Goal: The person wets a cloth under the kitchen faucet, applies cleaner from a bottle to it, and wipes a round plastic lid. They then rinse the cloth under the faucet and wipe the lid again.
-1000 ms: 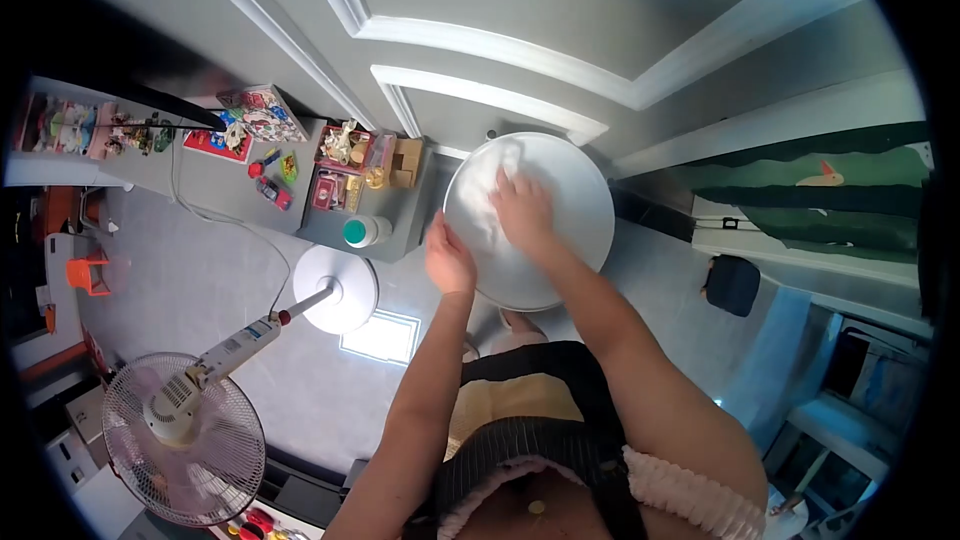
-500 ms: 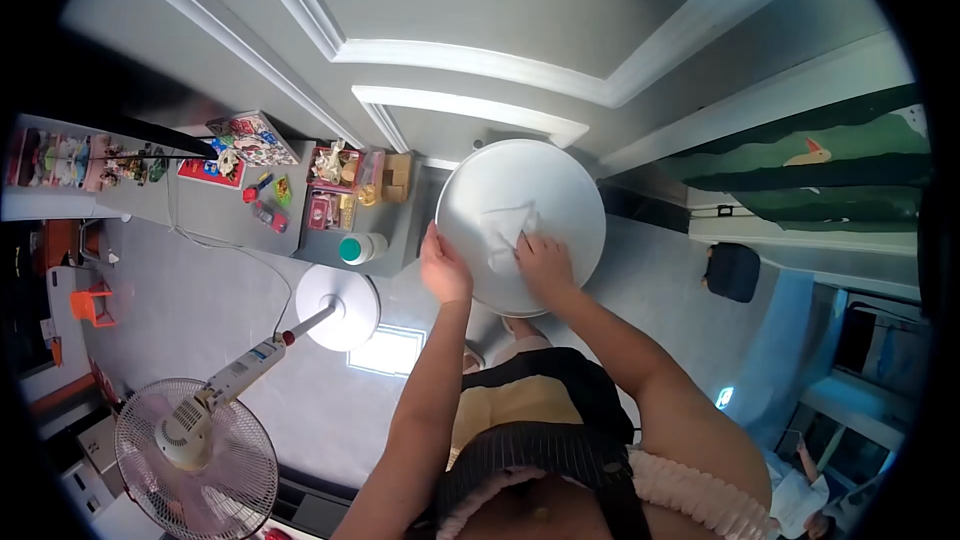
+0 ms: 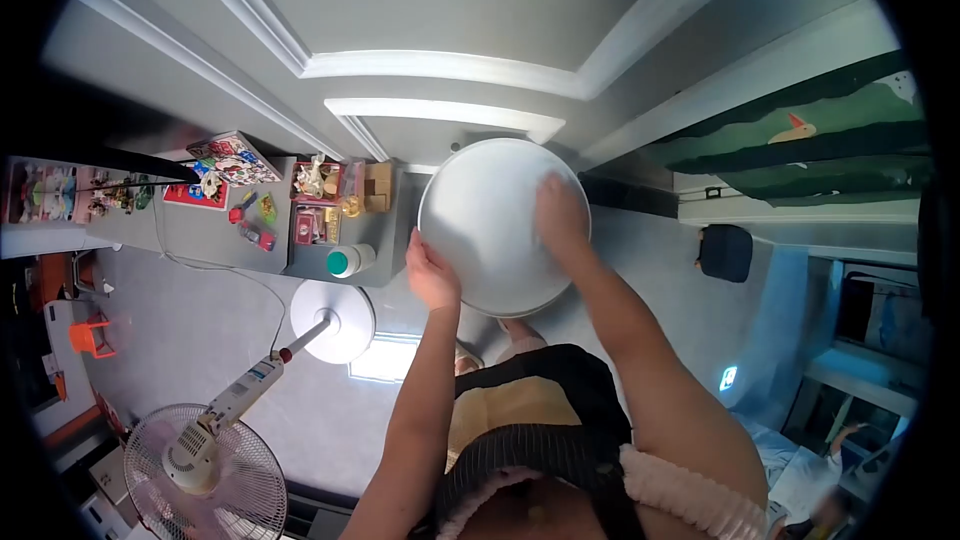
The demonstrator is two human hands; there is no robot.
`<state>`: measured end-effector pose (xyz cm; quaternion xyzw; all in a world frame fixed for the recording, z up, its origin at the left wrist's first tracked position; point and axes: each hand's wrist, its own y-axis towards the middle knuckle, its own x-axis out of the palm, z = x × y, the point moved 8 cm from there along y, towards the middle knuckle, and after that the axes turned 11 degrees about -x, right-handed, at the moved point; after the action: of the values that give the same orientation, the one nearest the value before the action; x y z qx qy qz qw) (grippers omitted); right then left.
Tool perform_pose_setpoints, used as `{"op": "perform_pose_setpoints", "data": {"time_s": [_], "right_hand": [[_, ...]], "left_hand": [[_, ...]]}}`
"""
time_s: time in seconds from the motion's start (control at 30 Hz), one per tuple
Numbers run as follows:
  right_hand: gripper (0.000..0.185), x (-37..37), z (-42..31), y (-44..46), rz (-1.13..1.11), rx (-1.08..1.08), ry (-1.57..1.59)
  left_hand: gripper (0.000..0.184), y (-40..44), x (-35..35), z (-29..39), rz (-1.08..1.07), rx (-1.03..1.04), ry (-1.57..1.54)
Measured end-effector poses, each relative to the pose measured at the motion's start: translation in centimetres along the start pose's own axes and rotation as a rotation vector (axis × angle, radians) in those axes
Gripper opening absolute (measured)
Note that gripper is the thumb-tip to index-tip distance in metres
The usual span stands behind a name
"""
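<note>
A round white table [image 3: 495, 230], like a stool or drum top, stands in front of me. My left hand [image 3: 433, 275] is closed on its left rim, steadying against the edge. My right hand [image 3: 562, 212] is over the right part of the top, smeared by motion, so its fingers do not show clearly. The white cloth seen under it earlier cannot be made out now; no other part of the top shows it.
A grey cabinet [image 3: 390, 240] at left bears a green-capped white bottle [image 3: 350, 260], small boxes and toys. A standing fan [image 3: 210, 455] is at lower left. A dark stool [image 3: 725, 253] stands right. Another person [image 3: 808, 480] is at lower right.
My right hand has moved up and to the right across the top, away from the middle. The white cloth no longer shows at the middle. My left hand stays at the rim.
</note>
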<state>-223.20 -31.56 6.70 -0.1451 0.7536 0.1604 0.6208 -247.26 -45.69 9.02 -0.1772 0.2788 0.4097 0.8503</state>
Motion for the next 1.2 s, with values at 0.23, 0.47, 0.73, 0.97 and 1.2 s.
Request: {"op": "perform_pose_setpoints", "data": {"time_s": [0.23,0.47,0.73,0.97,1.2], "right_hand": [[0.033,0.2,-5.4,-3.5,-0.080,-0.160,-0.041],[0.035,-0.5,-1.2,-0.6,0.018,-0.069,0.083],[0.037,-4.2,-1.4,1.3,-0.154,0.039,0.231],[0.033,-3.0,-1.8,-2.3,0.008,-0.072,0.069],[0.029,-4.0,-2.2,-1.1,0.118,-0.092,-0.124]], "left_hand": [[0.031,0.1,0.1,0.4,0.034,0.072,-0.001],[0.032,0.6,0.0,0.9,-0.022,-0.014,0.072],[0.032,0.3,0.4,0.2,-0.004,0.040,0.051],[0.032,0.3,0.6,0.1,-0.005,0.016,0.048],[0.032,0.4,0.4,0.8,-0.001,0.007,0.048]]}}
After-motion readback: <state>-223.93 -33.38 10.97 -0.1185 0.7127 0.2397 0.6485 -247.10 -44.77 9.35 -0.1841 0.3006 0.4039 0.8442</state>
